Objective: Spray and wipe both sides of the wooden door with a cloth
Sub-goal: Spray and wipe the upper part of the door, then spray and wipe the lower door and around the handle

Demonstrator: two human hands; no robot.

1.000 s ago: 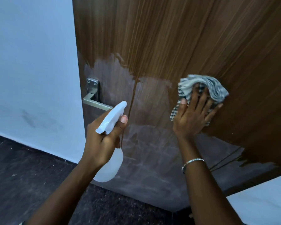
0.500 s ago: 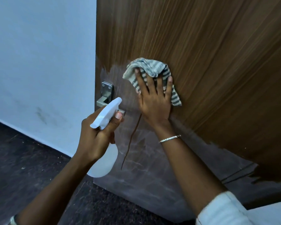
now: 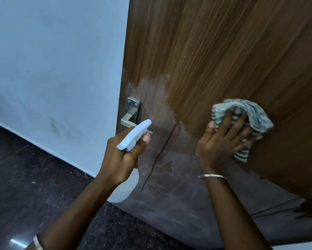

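The wooden door (image 3: 214, 51) fills the right of the view, with a duller wet patch across its lower part and a dark drip line running down the middle. My right hand (image 3: 222, 139) presses a striped grey-and-white cloth (image 3: 252, 116) flat against the door, fingers spread over it. My left hand (image 3: 122, 154) grips a white spray bottle (image 3: 133, 134) by its neck, nozzle pointing at the door just in front of the metal lever handle (image 3: 131, 114).
A pale blue wall (image 3: 57, 69) stands left of the door's edge. Dark speckled floor (image 3: 25, 186) runs below it. A white surface (image 3: 299, 247) shows at the bottom right corner.
My right hand slid the cloth from near the handle rightward and a little down across the door. The left hand with the bottle stayed by the handle.
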